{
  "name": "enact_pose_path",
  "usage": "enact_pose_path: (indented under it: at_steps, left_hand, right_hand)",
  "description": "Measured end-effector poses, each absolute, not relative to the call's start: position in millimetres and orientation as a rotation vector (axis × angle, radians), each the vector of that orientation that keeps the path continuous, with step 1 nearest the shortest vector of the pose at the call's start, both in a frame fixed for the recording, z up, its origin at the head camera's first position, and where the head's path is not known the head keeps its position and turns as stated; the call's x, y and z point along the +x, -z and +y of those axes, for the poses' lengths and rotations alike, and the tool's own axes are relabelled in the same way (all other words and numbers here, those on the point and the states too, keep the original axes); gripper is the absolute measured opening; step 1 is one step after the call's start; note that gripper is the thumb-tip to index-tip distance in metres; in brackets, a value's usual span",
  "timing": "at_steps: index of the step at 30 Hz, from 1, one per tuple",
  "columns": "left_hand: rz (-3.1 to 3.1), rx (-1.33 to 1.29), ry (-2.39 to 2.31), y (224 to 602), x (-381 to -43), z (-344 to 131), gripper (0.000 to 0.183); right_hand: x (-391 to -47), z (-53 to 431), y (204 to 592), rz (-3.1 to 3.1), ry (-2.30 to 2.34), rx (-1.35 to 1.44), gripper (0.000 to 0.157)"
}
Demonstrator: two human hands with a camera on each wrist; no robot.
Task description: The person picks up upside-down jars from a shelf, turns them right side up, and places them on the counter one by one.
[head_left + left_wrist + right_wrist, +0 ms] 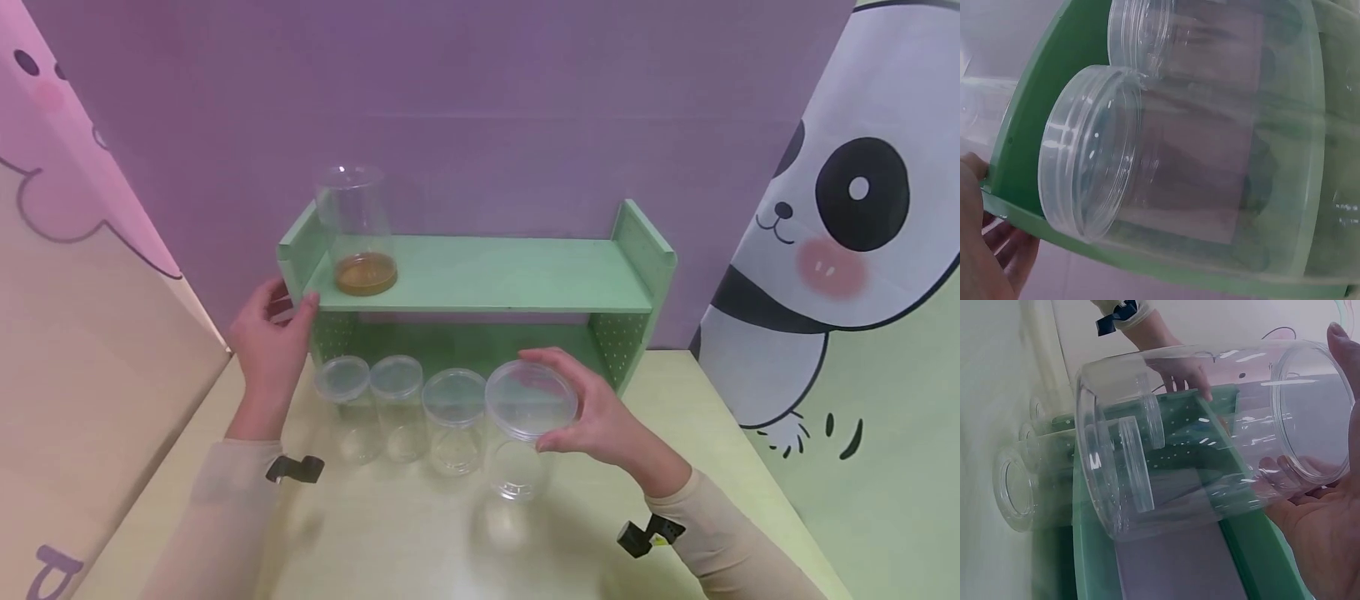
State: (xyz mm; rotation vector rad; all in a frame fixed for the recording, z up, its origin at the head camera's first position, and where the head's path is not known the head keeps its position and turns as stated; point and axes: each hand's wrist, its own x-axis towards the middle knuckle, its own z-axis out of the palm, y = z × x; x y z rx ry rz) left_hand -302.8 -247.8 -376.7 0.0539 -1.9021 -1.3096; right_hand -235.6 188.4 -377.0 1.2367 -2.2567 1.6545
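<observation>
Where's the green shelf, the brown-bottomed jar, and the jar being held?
Green shelf [510, 271]: head view, bare upper board.
Brown-bottomed jar [357, 230]: head view, clear wall.
Held jar [529, 400]: head view, clear top.

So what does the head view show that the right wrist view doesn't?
Only the head view: a black-and-white panda drawing and a clear cylindrical container with a brown base. Only the right wrist view: the palm of the right hand. Both: the left hand on the green shelf, the right hand holding a clear, lidded cylindrical jar.
</observation>
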Motion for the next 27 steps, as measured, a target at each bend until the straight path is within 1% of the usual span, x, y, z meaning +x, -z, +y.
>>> enact_pose_path:
  at_steps: [12, 21, 27]
  left_hand:
    - [-1.812, 0.132, 1.425, 376, -307, -245, 0.032]
    - [-1.782, 0.054, 1.354, 383, -311, -248, 0.025]
    - [-1.76, 0.033, 1.36, 385, -314, -248, 0.023]
  right_hand:
    - [-235, 191, 382, -2.316, -1.634, 1.125, 0.099]
    - [-249, 196, 389, -2.297, -1.625, 1.065, 0.096]
    - [-260, 196, 400, -2.32, -1.577, 0.976, 0.096]
